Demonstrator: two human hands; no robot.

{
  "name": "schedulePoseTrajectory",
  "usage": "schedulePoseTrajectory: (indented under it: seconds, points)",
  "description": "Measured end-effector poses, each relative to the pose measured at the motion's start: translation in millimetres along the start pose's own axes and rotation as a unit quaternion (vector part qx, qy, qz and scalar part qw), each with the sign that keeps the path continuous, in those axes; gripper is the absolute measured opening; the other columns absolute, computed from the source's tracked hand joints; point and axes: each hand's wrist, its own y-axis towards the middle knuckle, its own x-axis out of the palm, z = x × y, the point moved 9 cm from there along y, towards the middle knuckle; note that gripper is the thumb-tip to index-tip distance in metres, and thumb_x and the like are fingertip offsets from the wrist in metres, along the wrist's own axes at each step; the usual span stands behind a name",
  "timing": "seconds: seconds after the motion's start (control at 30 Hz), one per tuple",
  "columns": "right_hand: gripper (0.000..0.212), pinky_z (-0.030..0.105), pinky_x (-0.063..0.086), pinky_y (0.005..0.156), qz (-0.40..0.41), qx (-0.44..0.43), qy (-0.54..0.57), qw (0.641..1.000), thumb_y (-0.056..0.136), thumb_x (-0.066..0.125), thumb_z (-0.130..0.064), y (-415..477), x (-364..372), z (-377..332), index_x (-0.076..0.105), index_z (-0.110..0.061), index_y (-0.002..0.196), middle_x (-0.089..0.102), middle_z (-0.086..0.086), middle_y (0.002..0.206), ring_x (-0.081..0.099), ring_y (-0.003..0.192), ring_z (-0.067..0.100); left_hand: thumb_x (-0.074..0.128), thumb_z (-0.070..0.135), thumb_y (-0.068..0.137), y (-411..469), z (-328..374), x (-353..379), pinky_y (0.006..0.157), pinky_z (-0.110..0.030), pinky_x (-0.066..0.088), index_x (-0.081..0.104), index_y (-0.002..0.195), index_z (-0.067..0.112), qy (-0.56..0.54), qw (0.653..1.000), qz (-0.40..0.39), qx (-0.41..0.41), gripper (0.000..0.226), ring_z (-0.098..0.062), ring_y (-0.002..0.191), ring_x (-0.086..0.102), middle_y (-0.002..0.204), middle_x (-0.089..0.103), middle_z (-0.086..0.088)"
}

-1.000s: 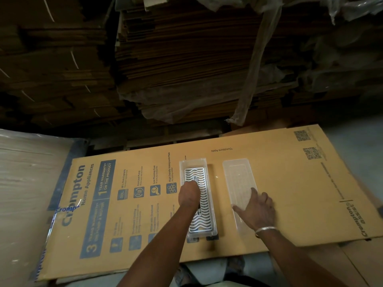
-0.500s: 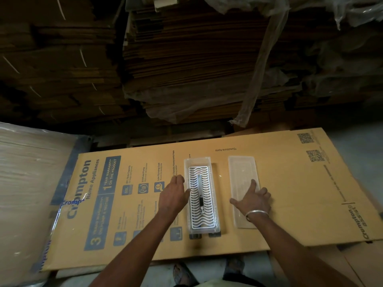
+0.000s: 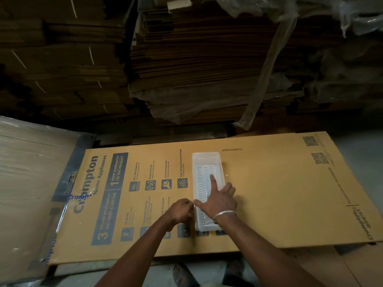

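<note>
A long clear plastic box (image 3: 207,160) lies on a flat printed cardboard sheet (image 3: 279,193). Its clear lid sits on top, and a white wavy-patterned insert (image 3: 201,184) shows through it. My right hand (image 3: 217,201) lies flat on the lid with fingers spread, the index finger pointing up the box. A metal bangle circles that wrist. My left hand (image 3: 181,211) is at the box's left rim near its front end, fingers curled and pinching the edge.
Tall stacks of flattened cardboard (image 3: 196,69), partly under plastic film, rise just behind the sheet. A film-wrapped stack (image 3: 27,172) stands at the left. My sandalled feet (image 3: 182,274) show on the grey floor below the sheet's front edge.
The lid that lay to the right of the box now covers it. My right hand carried it over and rests on it. My left hand moved to the box's left rim.
</note>
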Motion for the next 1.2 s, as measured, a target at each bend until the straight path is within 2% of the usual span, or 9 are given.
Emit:
schedulePoseTrajectory:
  seconds: [0.2, 0.33, 0.43, 0.57, 0.63, 0.73, 0.87, 1.0, 1.2]
  points:
    - [0.116, 0.039, 0.047, 0.077, -0.021, 0.011, -0.027, 0.999, 0.066, 0.055, -0.085, 0, 20, -4, 0.002, -0.035, 0.156, 0.028, 0.017, 0.132, 0.033, 0.116, 0.031, 0.057, 0.012, 0.094, -5, -19, 6, 0.064, -0.03, 0.052, 0.058, 0.104, 0.009, 0.001, 0.997, -0.07, -0.005, 0.011, -0.018, 0.067, 0.065, 0.084, 0.067, -0.01]
    - [0.113, 0.039, 0.049, 0.081, -0.017, 0.022, -0.035, 0.999, 0.07, 0.055, -0.082, 1, 24, -6, 0.001, -0.034, 0.157, 0.026, 0.017, 0.134, 0.032, 0.117, 0.032, 0.085, 0.012, 0.078, -3, -23, 10, 0.067, -0.027, 0.061, 0.058, 0.106, 0.009, 0.03, 0.996, -0.083, 0.014, 0.039, -0.015, 0.073, 0.071, 0.085, 0.069, -0.005]
    - [0.112, 0.038, 0.048, 0.08, -0.015, 0.026, -0.045, 0.999, 0.071, 0.053, -0.082, 4, 26, -9, 0.0, -0.032, 0.157, 0.026, 0.018, 0.134, 0.033, 0.117, 0.031, 0.089, 0.009, 0.074, -2, -23, 11, 0.069, -0.029, 0.06, 0.06, 0.102, 0.009, 0.048, 0.996, -0.067, 0.024, 0.04, -0.013, 0.071, 0.067, 0.08, 0.067, 0.0]
    - [0.107, 0.041, 0.049, 0.082, -0.016, 0.02, -0.067, 0.997, 0.076, 0.047, -0.081, 10, 28, -9, 0.0, -0.031, 0.157, 0.027, 0.019, 0.136, 0.036, 0.118, 0.033, 0.091, 0.016, 0.072, 1, -24, 8, 0.073, -0.036, 0.057, 0.059, 0.115, 0.004, 0.092, 0.994, -0.046, 0.024, 0.055, -0.016, 0.077, 0.064, 0.087, 0.067, -0.003]
    - [0.088, 0.044, 0.049, 0.085, -0.019, 0.009, -0.067, 0.998, 0.087, 0.04, -0.072, 14, 24, -7, 0.007, -0.03, 0.157, 0.033, 0.019, 0.136, 0.042, 0.117, 0.033, 0.091, 0.016, 0.072, 1, -22, 6, 0.074, -0.036, 0.058, 0.06, 0.11, 0.005, 0.103, 0.994, -0.04, 0.025, 0.05, -0.014, 0.075, 0.064, 0.085, 0.067, 0.0]
    - [0.058, 0.046, 0.047, 0.09, -0.036, 0.004, -0.067, 0.997, 0.099, 0.038, -0.04, 27, 9, -5, 0.021, -0.026, 0.152, 0.042, 0.017, 0.135, 0.049, 0.116, 0.034, 0.094, 0.02, 0.065, 0, -20, 5, 0.083, -0.046, 0.06, 0.061, 0.106, 0.008, 0.111, 0.993, -0.043, 0.026, 0.054, -0.018, 0.081, 0.067, 0.088, 0.07, -0.002]
    - [0.061, 0.055, 0.037, 0.106, -0.022, -0.041, -0.076, 0.996, 0.092, 0.045, -0.011, 59, -15, -6, 0.028, -0.014, 0.15, 0.029, 0.014, 0.155, 0.036, 0.137, 0.032, 0.094, 0.022, 0.067, -1, -17, 3, 0.08, -0.044, 0.059, 0.059, 0.097, 0.016, 0.122, 0.991, -0.052, 0.023, 0.046, -0.017, 0.074, 0.066, 0.081, 0.07, 0.0]
    - [0.073, 0.052, 0.009, 0.124, -0.029, -0.12, -0.098, 0.988, 0.098, 0.046, -0.023, 91, -23, -8, 0.007, -0.013, 0.159, 0.0, 0.004, 0.169, 0.005, 0.154, 0.022, 0.083, 0.031, 0.081, -1, -14, -1, 0.073, -0.043, 0.057, 0.06, 0.094, 0.015, 0.102, 0.993, -0.057, 0.023, 0.031, -0.016, 0.067, 0.064, 0.077, 0.071, -0.002]
    - [0.084, 0.042, 0.013, 0.124, -0.057, -0.142, -0.112, 0.982, 0.097, 0.054, -0.039, 111, -26, -8, 0.004, -0.01, 0.159, 0.001, 0.003, 0.169, 0.008, 0.154, 0.019, 0.082, 0.025, 0.083, 0, -7, -10, 0.082, -0.05, 0.063, 0.064, 0.111, 0.006, 0.129, 0.991, -0.009, 0.03, 0.039, -0.029, 0.089, 0.076, 0.105, 0.077, -0.017]
